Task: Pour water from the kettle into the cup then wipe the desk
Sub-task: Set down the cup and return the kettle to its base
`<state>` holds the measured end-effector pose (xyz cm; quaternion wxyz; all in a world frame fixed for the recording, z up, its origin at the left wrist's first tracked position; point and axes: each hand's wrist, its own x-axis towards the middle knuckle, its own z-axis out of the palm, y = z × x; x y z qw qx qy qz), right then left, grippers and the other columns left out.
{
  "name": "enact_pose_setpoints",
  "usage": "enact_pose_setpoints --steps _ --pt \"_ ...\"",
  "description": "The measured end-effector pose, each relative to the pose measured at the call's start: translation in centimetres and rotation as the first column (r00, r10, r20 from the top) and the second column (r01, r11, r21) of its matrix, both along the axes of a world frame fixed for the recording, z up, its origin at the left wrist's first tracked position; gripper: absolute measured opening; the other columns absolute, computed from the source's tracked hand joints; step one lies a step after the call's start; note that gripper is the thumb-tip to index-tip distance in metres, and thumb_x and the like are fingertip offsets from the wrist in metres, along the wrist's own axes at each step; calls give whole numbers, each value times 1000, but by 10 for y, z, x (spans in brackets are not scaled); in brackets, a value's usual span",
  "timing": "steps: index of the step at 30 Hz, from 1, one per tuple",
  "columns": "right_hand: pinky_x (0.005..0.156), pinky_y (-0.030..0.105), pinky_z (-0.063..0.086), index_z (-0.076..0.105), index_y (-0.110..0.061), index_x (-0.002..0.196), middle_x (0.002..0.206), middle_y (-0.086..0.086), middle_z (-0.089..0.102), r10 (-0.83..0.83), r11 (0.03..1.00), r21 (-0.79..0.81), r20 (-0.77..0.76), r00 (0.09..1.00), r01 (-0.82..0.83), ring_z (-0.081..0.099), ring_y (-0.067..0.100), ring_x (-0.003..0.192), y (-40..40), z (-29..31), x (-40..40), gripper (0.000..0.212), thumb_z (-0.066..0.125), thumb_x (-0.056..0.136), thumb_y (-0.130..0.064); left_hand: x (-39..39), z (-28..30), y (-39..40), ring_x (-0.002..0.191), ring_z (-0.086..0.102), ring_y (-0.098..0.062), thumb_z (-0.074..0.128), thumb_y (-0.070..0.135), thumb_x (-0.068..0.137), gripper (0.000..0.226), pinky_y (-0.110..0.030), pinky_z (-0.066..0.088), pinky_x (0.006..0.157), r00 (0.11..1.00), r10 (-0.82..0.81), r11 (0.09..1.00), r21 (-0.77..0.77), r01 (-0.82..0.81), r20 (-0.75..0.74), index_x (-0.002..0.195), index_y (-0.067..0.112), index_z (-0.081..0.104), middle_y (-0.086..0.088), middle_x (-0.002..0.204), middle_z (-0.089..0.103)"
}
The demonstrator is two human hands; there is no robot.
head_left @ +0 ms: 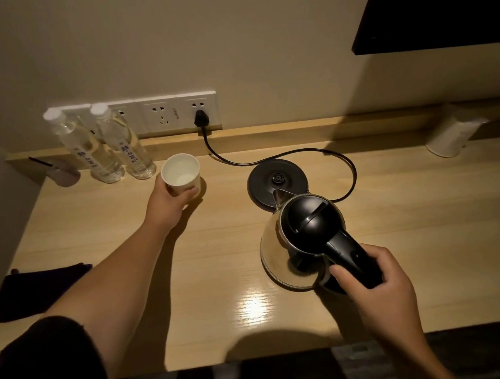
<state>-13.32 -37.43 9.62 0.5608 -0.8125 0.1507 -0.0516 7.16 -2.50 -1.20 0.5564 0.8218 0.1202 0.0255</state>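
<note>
A white paper cup (180, 172) stands on the wooden desk (221, 265) near the back left, and my left hand (170, 202) is wrapped around its lower wall. The steel kettle (295, 241) with a black lid and handle is off its round black base (276, 181), just in front of it, spout pointing away. My right hand (385, 288) grips the kettle's black handle. A dark cloth (34, 288) lies at the desk's front left edge, partly hidden by my left arm.
Two clear water bottles (110, 147) stand against the wall left of the cup. The base's black cord (321, 159) loops to a wall socket (200, 117). A wrapped white cup (453, 134) sits at the back right. A dark screen hangs top right.
</note>
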Motion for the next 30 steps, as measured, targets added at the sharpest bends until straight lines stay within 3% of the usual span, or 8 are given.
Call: enact_pose_setpoints --steps 10,17,20,22,25,28,30 --pt "64 20 42 55 -63 90 96 -38 60 5 1000 -19 19 1000 -5 57 -15 86 2 -3 4 49 80 68 -27 18 -7 4 114 48 -14 78 45 71 79 -30 39 89 1000 3 999 51 -2 -12 136 36 33 10 126 51" --pt "64 18 42 59 -48 92 95 -35 62 18 999 -31 49 999 -16 58 -12 87 -1 -4 4 41 81 69 -23 8 -2 0 118 49 -21 74 42 78 81 -34 40 91 998 -22 984 174 33 -67 143 24 28 1 135 51" --pt "65 14 42 58 -47 94 95 -37 62 31 999 -35 50 998 -29 58 -13 89 -2 -3 6 43 81 70 -20 -27 0 -11 127 43 -21 64 46 86 71 -37 38 96 997 -41 961 271 58 -66 142 24 27 1 144 45" --pt "62 10 44 58 -47 93 93 -37 62 39 999 -38 56 998 -37 58 -13 88 -3 -2 10 44 81 71 -17 -58 -1 -19 134 37 -26 53 49 91 69 -44 35 105 993 -64 907 410 100 -99 145 17 27 -7 149 38" --pt "63 6 45 61 -49 89 91 -34 63 39 999 -16 65 997 -38 59 -11 85 -4 2 18 43 82 71 -16 -104 -8 -28 143 19 -27 39 48 97 65 -42 14 116 979 -159 736 645 205 -130 147 8 28 -13 155 26" --pt "64 14 46 59 -60 89 94 -32 63 42 999 2 86 995 -43 59 -9 87 -3 12 31 42 79 71 -28 -137 -15 -29 146 8 -27 29 50 98 64 -41 4 116 957 -220 589 756 285 -190 147 9 29 -11 158 19" --pt "60 15 47 59 -60 90 95 -30 63 32 999 11 112 993 -34 59 -8 87 -2 21 46 36 76 70 -36 -144 -17 -29 146 6 -27 24 50 98 64 -42 4 117 950 -228 546 780 305 -212 148 9 29 -10 158 18"
